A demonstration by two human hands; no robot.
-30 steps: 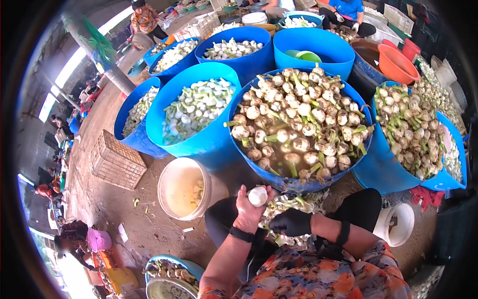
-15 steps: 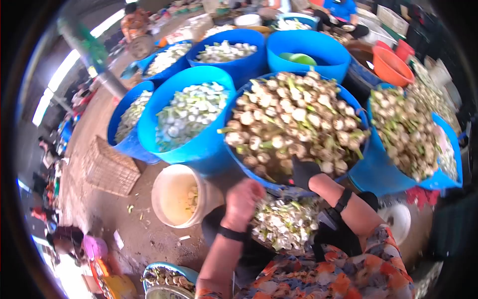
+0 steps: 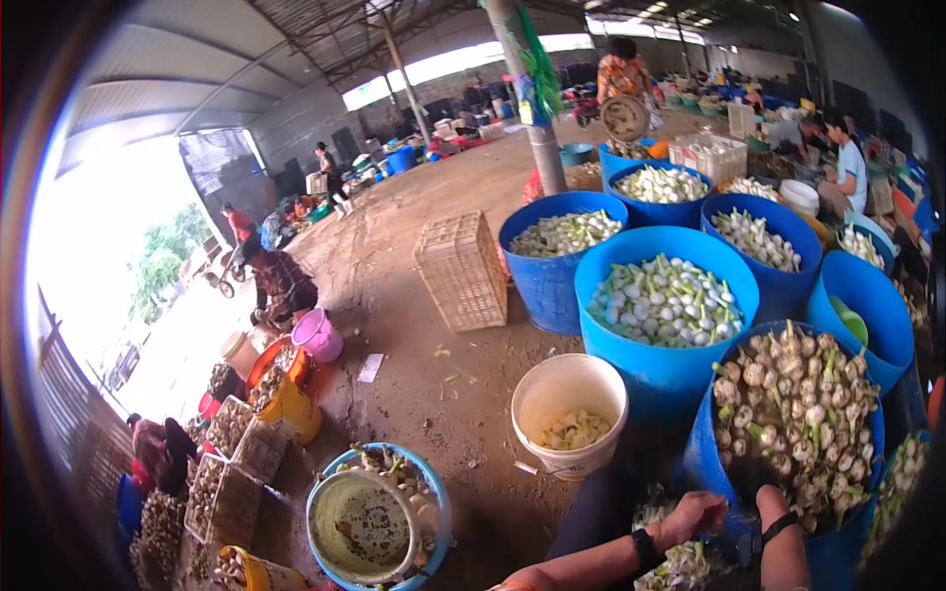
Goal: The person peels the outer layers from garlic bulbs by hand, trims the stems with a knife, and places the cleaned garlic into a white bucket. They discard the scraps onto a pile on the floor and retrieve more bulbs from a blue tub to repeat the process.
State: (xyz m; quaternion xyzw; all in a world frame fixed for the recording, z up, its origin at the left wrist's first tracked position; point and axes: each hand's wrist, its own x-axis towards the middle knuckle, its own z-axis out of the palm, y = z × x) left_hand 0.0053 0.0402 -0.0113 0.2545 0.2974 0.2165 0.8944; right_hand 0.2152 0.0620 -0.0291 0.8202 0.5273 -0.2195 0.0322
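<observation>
My left hand (image 3: 694, 516), with a dark band at its wrist, is above a pile of pale garlic peelings (image 3: 680, 569) between my legs. Its fingers are curled in; whatever they hold, if anything, does not show. Beside it is my right hand (image 3: 746, 480), dark-gloved and blurred, at the near rim of a large blue tub (image 3: 698, 448), so its fingers cannot be made out. Heaped in that tub are brownish, unpeeled garlic bulbs (image 3: 798, 399) with short stems. Left of it, a lighter blue tub (image 3: 631, 369) holds whitish peeled garlic bulbs (image 3: 670, 303).
A white bucket (image 3: 537, 443) with yellowish scraps stands left of my hands. Nearby are a wicker basket (image 3: 458, 276) and a blue basin (image 3: 440, 492) bearing a dirty bucket (image 3: 320, 522). More blue tubs (image 3: 552, 291) and a post (image 3: 532, 118) stand beyond. Other people work around.
The view has swung left and upward, so the tubs and both hands appear farther right. The left hand stays near the peelings, the right hand at the tub's near rim.
</observation>
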